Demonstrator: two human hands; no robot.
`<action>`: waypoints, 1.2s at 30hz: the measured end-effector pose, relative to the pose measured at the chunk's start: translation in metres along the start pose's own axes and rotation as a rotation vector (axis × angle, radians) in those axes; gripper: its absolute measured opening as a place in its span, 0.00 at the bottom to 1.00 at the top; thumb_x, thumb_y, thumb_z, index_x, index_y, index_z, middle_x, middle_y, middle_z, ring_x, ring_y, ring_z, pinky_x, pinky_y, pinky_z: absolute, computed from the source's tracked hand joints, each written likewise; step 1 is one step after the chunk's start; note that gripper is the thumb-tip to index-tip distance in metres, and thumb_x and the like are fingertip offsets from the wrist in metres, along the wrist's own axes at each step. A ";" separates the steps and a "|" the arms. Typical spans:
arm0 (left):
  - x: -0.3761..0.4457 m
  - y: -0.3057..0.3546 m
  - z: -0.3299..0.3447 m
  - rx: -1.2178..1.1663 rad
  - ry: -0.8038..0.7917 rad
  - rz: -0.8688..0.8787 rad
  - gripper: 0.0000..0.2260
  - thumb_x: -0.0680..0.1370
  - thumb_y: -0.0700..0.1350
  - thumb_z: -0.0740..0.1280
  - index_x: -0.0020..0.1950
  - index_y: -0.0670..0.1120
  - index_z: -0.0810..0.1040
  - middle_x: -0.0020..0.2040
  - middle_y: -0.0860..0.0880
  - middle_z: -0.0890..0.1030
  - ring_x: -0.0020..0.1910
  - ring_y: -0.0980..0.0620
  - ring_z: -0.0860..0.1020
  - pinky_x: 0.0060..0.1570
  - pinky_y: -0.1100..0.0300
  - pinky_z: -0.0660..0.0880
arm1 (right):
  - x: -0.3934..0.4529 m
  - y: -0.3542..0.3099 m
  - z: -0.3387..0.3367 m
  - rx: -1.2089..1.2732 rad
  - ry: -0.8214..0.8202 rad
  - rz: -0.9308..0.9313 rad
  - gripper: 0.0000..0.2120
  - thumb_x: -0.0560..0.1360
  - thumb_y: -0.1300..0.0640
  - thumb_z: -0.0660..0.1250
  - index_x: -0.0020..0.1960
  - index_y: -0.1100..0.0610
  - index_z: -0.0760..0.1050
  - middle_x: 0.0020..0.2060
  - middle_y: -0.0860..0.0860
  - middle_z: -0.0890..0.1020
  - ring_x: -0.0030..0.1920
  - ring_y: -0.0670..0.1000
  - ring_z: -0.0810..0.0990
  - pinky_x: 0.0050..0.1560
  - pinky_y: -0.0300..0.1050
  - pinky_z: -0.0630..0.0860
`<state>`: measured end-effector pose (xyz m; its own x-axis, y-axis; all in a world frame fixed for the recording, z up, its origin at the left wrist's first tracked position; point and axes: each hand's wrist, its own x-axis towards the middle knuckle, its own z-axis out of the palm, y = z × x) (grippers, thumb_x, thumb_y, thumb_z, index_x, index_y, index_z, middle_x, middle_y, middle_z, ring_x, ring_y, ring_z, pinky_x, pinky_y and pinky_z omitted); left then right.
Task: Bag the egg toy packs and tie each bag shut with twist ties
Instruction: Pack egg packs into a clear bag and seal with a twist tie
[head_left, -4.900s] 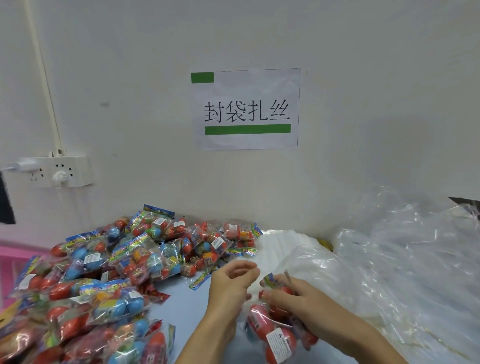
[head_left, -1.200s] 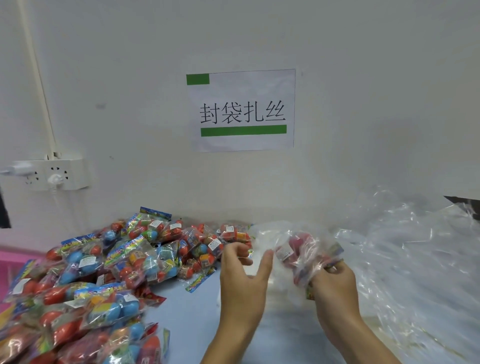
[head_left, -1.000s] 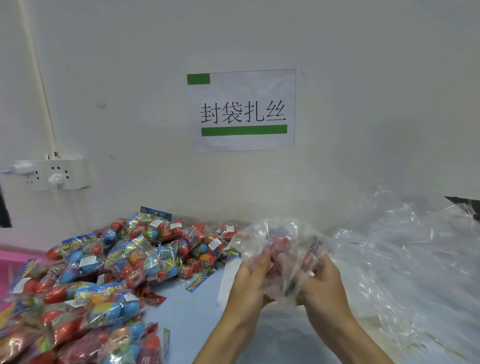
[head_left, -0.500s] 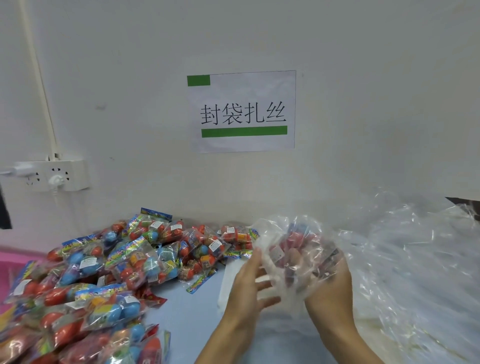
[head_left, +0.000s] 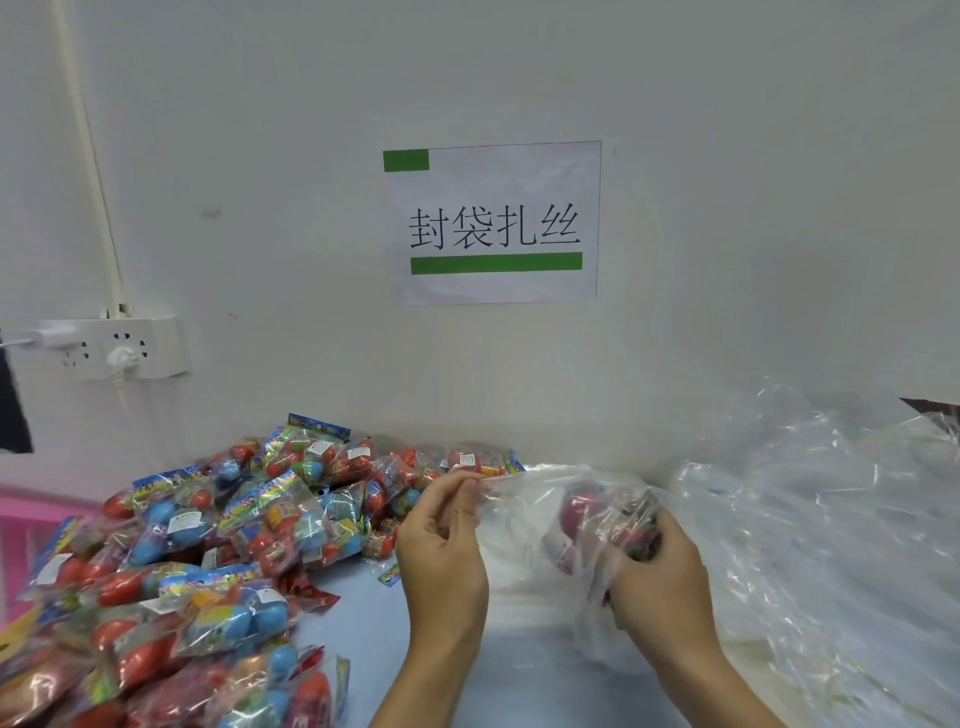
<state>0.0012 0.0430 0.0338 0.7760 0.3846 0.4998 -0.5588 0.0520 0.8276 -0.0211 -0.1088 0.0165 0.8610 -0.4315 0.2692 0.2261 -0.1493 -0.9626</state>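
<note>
Pinching the mouth of a clear bag (head_left: 524, 493) between thumb and fingertips, the left hand (head_left: 441, 551) draws the film taut while the right hand (head_left: 660, 577) grips through the plastic an egg toy pack (head_left: 597, 525) inside it. Loose film could slip from the pinch before a tie goes on, reopening the bag. Left of the bag lies a heap of unbagged packs (head_left: 208, 545); right of it, crumpled clear plastic (head_left: 831, 519)

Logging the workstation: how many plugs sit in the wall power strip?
2: a white adapter at the power strip's left end, and a round white plug lower centre.
</note>
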 end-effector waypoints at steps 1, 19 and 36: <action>0.000 0.001 0.001 -0.011 0.016 -0.016 0.07 0.81 0.45 0.65 0.47 0.52 0.83 0.44 0.59 0.84 0.46 0.63 0.80 0.45 0.74 0.73 | 0.000 0.000 0.001 -0.002 -0.008 0.010 0.14 0.62 0.50 0.79 0.44 0.50 0.79 0.30 0.44 0.82 0.24 0.44 0.78 0.24 0.36 0.71; -0.017 -0.015 0.010 0.028 -0.655 -0.684 0.18 0.76 0.39 0.70 0.64 0.48 0.72 0.52 0.45 0.83 0.42 0.51 0.83 0.42 0.58 0.79 | 0.000 -0.017 -0.004 0.872 -0.461 0.416 0.10 0.70 0.62 0.67 0.42 0.66 0.85 0.38 0.63 0.85 0.34 0.57 0.85 0.32 0.48 0.82; -0.025 -0.011 0.016 0.591 -0.463 0.484 0.12 0.80 0.58 0.61 0.59 0.64 0.80 0.71 0.71 0.63 0.77 0.67 0.51 0.71 0.62 0.44 | -0.008 -0.001 0.010 0.247 -0.196 0.008 0.15 0.66 0.54 0.74 0.51 0.43 0.79 0.32 0.55 0.83 0.27 0.51 0.78 0.24 0.43 0.70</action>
<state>-0.0077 0.0176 0.0163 0.6061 -0.1760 0.7757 -0.7129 -0.5526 0.4317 -0.0238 -0.0957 0.0146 0.9293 -0.2484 0.2734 0.3019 0.0840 -0.9496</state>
